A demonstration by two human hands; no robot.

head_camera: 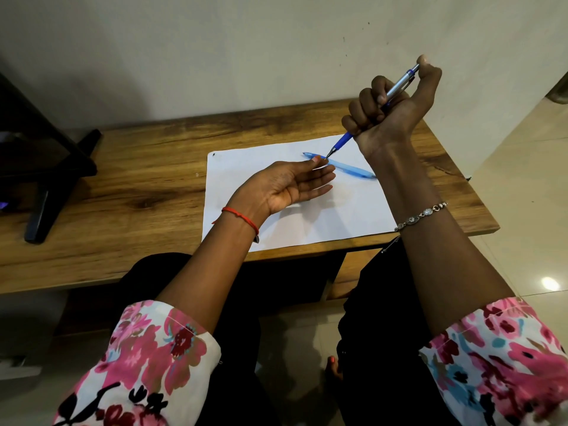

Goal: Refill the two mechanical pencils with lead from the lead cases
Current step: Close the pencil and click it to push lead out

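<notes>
Above the white paper (295, 216), the right hand (390, 109) fists a silver-blue pencil (373, 110), thumb on its cap, tip pointing to seven o'clock. The left hand (292, 184) lies open, palm up, beside a light-blue pencil (350, 169). No legible writing.

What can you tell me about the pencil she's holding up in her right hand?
The held pencil has a silvery barrel, a blue grip section and a dark pointed tip. The right hand fists around it, thumb on the top button. It slants tip-down over the white paper, its tip close to the left hand's fingertips.
</notes>
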